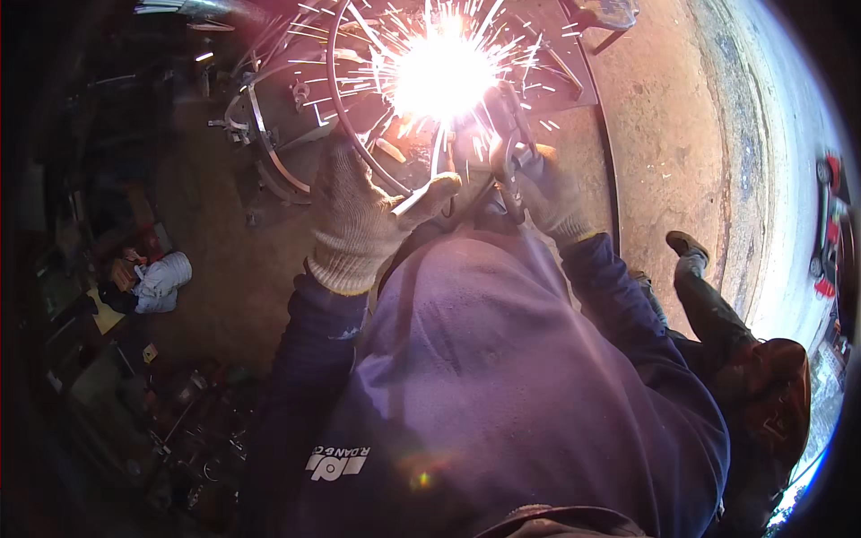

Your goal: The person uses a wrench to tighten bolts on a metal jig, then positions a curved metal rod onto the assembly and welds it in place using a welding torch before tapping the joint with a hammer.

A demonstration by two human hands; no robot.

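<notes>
A white-hot welding arc (446, 76) throws sparks at the top middle and washes out whatever is under it. My left hand (354, 215), in a pale knit glove, sits just below and left of it, closed on a bent metal bar (411, 202), the thumb stretched along it. A large curved metal rod (333, 72) rises beside that hand. My right hand (547, 188), gloved too, is closed round a metal tool with looped handles (513, 152), which reaches up toward the arc. Glare hides its tip and exact kind.
A dark metal worktable (574, 125) lies under the arc, with curved metal strips (265, 130) on its left. A person in dark trousers (708, 291) is close on my right. Cluttered tools and parts (202, 394) fill the lower left. A red vehicle (830, 224) stands far right.
</notes>
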